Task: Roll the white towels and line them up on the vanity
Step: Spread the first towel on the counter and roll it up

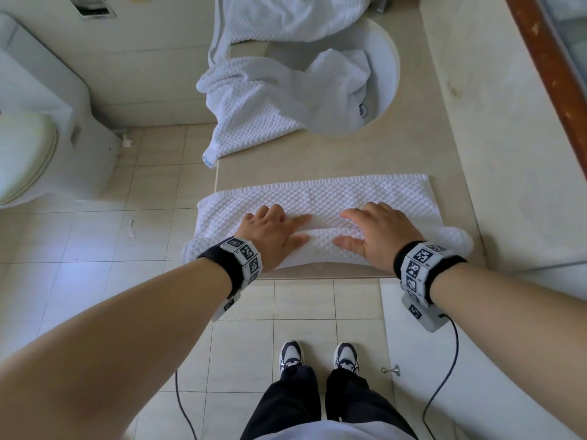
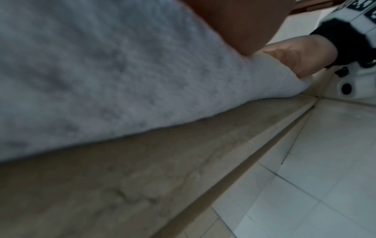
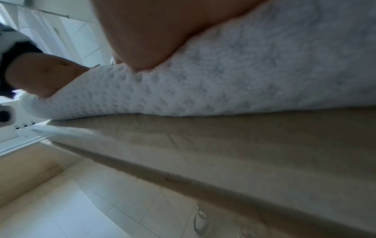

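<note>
Left hand (image 1: 270, 236) and right hand (image 1: 378, 235), fingers straight, press flat on the half-rolled white towel (image 1: 333, 198) at the desk's (image 1: 317, 154) near edge.

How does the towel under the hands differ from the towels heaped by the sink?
The towel under the hands lies flat across the vanity, its near edge partly rolled; the heaped towels are crumpled and unrolled. The left hand and right hand press the first; nothing touches the heap. The heap spills into the sink; the first lies clear of it. Both are white and textured.
</note>
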`<state>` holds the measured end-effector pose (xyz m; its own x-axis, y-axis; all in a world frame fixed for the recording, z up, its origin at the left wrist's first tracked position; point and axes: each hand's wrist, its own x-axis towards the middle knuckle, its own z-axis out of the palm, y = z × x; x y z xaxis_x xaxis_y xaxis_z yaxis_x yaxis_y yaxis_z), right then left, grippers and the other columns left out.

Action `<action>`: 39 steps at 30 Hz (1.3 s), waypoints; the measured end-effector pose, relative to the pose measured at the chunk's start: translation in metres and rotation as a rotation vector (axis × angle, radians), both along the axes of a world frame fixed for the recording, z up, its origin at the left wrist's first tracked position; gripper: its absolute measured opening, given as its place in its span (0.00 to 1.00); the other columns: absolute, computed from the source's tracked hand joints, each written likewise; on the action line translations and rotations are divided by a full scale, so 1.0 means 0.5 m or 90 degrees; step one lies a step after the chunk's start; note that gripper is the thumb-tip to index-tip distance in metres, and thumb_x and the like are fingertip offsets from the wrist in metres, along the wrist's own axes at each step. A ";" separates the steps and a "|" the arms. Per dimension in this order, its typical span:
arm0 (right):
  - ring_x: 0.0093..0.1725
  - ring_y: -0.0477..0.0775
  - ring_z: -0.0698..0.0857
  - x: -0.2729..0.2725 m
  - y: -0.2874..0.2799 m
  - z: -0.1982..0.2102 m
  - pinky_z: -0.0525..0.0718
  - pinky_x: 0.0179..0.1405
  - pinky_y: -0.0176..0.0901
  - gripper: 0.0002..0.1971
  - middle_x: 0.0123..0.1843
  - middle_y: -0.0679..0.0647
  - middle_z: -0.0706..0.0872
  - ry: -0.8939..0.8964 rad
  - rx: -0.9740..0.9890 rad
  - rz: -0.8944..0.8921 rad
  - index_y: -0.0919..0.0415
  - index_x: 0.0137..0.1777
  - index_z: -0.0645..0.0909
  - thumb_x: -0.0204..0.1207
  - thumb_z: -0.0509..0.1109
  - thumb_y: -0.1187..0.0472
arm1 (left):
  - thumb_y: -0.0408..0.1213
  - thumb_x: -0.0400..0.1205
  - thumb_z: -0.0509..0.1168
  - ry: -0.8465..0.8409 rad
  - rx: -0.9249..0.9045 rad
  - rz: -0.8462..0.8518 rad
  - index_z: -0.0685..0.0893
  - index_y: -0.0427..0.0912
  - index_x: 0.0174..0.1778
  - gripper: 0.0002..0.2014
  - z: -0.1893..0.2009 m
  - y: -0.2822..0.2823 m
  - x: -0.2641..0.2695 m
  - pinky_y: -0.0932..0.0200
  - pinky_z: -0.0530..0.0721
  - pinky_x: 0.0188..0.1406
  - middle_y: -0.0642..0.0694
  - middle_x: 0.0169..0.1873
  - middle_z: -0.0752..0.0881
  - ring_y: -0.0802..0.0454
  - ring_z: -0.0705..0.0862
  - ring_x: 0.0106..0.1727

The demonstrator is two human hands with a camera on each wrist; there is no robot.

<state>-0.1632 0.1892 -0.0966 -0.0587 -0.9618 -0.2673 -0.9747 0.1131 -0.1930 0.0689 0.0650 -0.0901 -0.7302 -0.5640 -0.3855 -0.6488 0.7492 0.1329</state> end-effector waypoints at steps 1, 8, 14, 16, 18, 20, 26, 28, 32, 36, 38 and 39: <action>0.59 0.56 0.77 0.011 0.009 0.005 0.77 0.59 0.55 0.38 0.60 0.51 0.79 0.022 -0.021 -0.010 0.46 0.74 0.71 0.77 0.41 0.23 | 0.69 0.80 0.33 0.001 0.003 0.001 0.56 0.68 0.83 0.34 0.000 -0.001 0.000 0.44 0.71 0.67 0.51 0.60 0.71 0.48 0.72 0.64; 0.54 0.56 0.75 0.067 0.084 -0.006 0.72 0.57 0.55 0.29 0.58 0.50 0.78 0.069 -0.110 -0.044 0.45 0.75 0.72 0.81 0.51 0.33 | 0.68 0.83 0.36 0.001 0.017 0.001 0.58 0.69 0.82 0.31 -0.002 -0.006 0.001 0.43 0.71 0.69 0.51 0.59 0.72 0.48 0.72 0.65; 0.57 0.54 0.75 0.054 0.049 -0.006 0.72 0.59 0.54 0.33 0.58 0.47 0.77 0.107 -0.036 -0.025 0.39 0.82 0.61 0.80 0.42 0.28 | 0.64 0.84 0.47 0.064 -0.093 0.053 0.61 0.56 0.84 0.32 0.004 0.053 0.013 0.46 0.73 0.63 0.49 0.63 0.75 0.46 0.75 0.63; 0.59 0.54 0.75 0.052 0.041 -0.004 0.71 0.60 0.54 0.34 0.59 0.47 0.77 0.110 -0.019 -0.026 0.39 0.83 0.59 0.80 0.42 0.28 | 0.64 0.83 0.52 0.094 -0.131 0.041 0.63 0.54 0.83 0.33 -0.003 0.085 0.031 0.46 0.74 0.61 0.50 0.61 0.76 0.45 0.76 0.60; 0.60 0.54 0.75 0.051 0.038 -0.003 0.71 0.61 0.54 0.34 0.60 0.47 0.78 0.117 -0.014 -0.028 0.39 0.83 0.59 0.80 0.43 0.28 | 0.64 0.81 0.56 0.118 -0.159 0.032 0.65 0.54 0.83 0.35 -0.016 0.106 0.047 0.46 0.74 0.63 0.52 0.60 0.77 0.45 0.76 0.60; 0.59 0.54 0.75 0.051 0.038 -0.004 0.72 0.60 0.54 0.34 0.60 0.47 0.78 0.124 -0.012 -0.026 0.39 0.83 0.59 0.80 0.42 0.28 | 0.62 0.80 0.58 0.131 -0.171 0.034 0.66 0.54 0.83 0.35 -0.024 0.108 0.052 0.46 0.73 0.64 0.53 0.59 0.78 0.45 0.77 0.60; 0.60 0.54 0.75 0.050 0.034 -0.001 0.71 0.62 0.54 0.33 0.61 0.47 0.77 0.106 -0.009 -0.035 0.39 0.83 0.58 0.81 0.43 0.28 | 0.65 0.83 0.52 0.085 -0.133 0.022 0.60 0.58 0.84 0.33 -0.016 0.061 0.033 0.48 0.73 0.65 0.55 0.61 0.78 0.48 0.77 0.63; 0.61 0.55 0.74 0.049 0.038 0.003 0.70 0.62 0.54 0.34 0.62 0.48 0.75 0.099 -0.010 -0.025 0.41 0.84 0.57 0.80 0.45 0.28 | 0.66 0.84 0.51 0.085 -0.103 0.020 0.59 0.59 0.84 0.33 -0.011 0.047 0.030 0.48 0.73 0.66 0.55 0.63 0.78 0.48 0.76 0.65; 0.60 0.55 0.73 0.046 0.053 0.004 0.70 0.63 0.53 0.36 0.61 0.49 0.74 0.108 -0.018 0.000 0.42 0.85 0.55 0.79 0.50 0.31 | 0.65 0.84 0.51 0.088 -0.057 0.030 0.58 0.61 0.84 0.32 -0.005 0.032 0.025 0.48 0.71 0.67 0.54 0.66 0.77 0.48 0.76 0.66; 0.57 0.55 0.75 0.061 0.060 0.001 0.73 0.59 0.53 0.34 0.58 0.48 0.77 0.120 -0.029 -0.018 0.42 0.84 0.58 0.80 0.50 0.31 | 0.64 0.85 0.52 0.083 -0.041 0.033 0.58 0.61 0.84 0.31 -0.001 0.034 0.031 0.48 0.72 0.67 0.53 0.66 0.77 0.48 0.76 0.65; 0.57 0.54 0.76 0.068 0.058 0.006 0.73 0.58 0.52 0.34 0.57 0.48 0.78 0.117 -0.018 -0.013 0.42 0.84 0.59 0.80 0.48 0.29 | 0.64 0.85 0.52 0.076 -0.028 0.036 0.58 0.61 0.84 0.31 0.001 0.036 0.040 0.47 0.72 0.67 0.53 0.65 0.78 0.48 0.76 0.65; 0.57 0.54 0.76 0.071 0.056 0.010 0.73 0.58 0.52 0.34 0.58 0.47 0.78 0.111 -0.009 -0.007 0.42 0.83 0.59 0.80 0.46 0.29 | 0.64 0.85 0.51 0.071 -0.020 0.037 0.58 0.61 0.84 0.31 0.003 0.038 0.044 0.47 0.72 0.67 0.53 0.65 0.78 0.48 0.77 0.65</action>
<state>-0.1279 0.2174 -0.0918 -0.1140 -0.9644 -0.2387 -0.9921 0.1231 -0.0234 0.0910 0.0838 -0.0885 -0.7333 -0.6174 -0.2849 -0.6739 0.7154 0.1843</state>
